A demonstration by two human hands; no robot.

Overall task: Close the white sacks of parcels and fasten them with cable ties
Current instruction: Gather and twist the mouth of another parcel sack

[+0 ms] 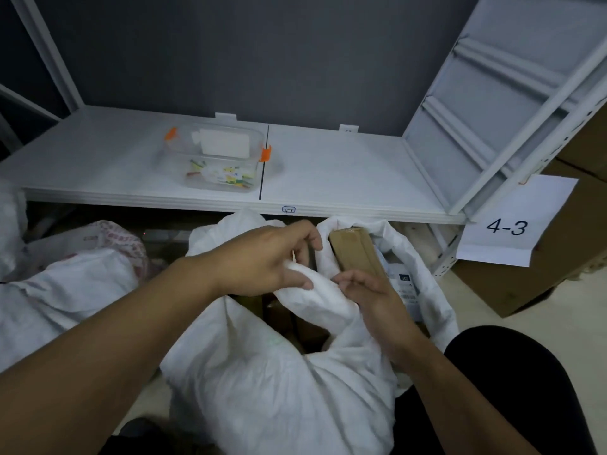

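We are working over the white sack point(262, 389), which is sitting on the floor just in front of the shelf point(328, 169) with its mouth gaping. Our left hand point(259, 257) is curling round a gathered fold of the sack's rim, and our right hand point(371, 297) is pinching the same fold from the other side. A brown parcel point(356, 254) is showing inside the mouth. A clear box point(213, 156) is resting on the shelf, and more sacks point(65, 290) are lying to the left.
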